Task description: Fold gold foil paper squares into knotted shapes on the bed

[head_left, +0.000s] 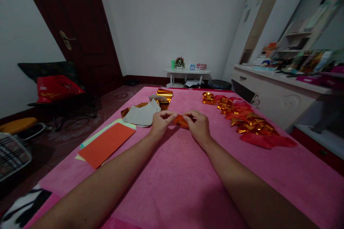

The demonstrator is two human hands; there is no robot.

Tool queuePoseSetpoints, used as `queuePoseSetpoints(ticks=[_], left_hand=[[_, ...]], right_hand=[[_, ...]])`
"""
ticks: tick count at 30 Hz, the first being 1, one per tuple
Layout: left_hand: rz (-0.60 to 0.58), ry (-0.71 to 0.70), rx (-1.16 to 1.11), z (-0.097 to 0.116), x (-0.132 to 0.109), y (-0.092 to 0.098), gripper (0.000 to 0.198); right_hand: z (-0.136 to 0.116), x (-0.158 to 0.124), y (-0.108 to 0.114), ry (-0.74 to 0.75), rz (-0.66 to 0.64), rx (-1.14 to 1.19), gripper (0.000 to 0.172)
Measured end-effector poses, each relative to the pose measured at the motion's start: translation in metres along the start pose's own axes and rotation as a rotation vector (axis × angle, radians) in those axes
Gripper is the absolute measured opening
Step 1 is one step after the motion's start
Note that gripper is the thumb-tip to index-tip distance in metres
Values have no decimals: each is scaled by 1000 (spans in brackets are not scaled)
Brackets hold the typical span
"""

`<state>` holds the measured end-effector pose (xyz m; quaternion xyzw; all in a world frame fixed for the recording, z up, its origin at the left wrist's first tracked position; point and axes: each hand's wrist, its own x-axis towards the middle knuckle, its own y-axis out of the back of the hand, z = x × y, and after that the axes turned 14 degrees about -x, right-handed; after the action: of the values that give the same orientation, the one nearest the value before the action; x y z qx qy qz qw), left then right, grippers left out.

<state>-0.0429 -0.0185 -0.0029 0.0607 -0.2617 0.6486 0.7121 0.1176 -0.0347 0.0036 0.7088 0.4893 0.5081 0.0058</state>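
Between my two hands, just above the pink table cover [172, 171], is a small piece of shiny orange-gold foil paper [180, 121]. My left hand [162, 123] pinches its left end between thumb and fingers. At its right end, my right hand [198, 124] grips it the same way. Grey-backed foil sheets [142, 114] lie just left of my left hand, with a roll of gold foil [165, 94] beyond them. To the right of my right hand runs a row of folded gold foil pieces [252, 123] and red paper pieces [268, 140].
A stack of coloured paper with an orange sheet [107, 143] on top lies at the table's left. Past the far edge stands a small white table [188, 71] with a potted plant [179, 62]. A chair holding a red bag [57, 87] is at left, a white dresser [276, 93] at right.
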Motion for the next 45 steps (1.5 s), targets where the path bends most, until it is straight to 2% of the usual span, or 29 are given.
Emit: queuePoseSetpoints(ticks=[3, 11, 16, 20, 23, 26, 32, 38, 45], left_hand=[[47, -11, 2, 0, 0, 0, 21], [53, -3, -58, 2, 1, -3, 26], [-59, 57, 37, 3, 0, -3, 31], [-88, -10, 179, 8, -1, -4, 23], [-65, -101, 280, 9, -1, -3, 20], [-18, -127, 309, 6, 1, 1, 18], [85, -87, 250, -4, 7, 10, 15], [123, -50, 161, -2, 8, 8, 15], [183, 40, 29, -3, 10, 9, 17]], right_hand=[[0, 0, 0, 10, 2, -8, 9], [-6, 1, 4, 36, 2, -44, 8], [-9, 1, 4, 58, 13, -105, 8], [-9, -1, 3, 72, 6, -117, 8], [-7, -1, 1, 56, -18, -132, 7], [-1, 1, 2, 50, -51, -154, 6], [13, 7, 8, 34, -69, -109, 9], [15, 12, 8, -99, -66, -21, 24], [20, 18, 13, -55, -229, 111, 20]])
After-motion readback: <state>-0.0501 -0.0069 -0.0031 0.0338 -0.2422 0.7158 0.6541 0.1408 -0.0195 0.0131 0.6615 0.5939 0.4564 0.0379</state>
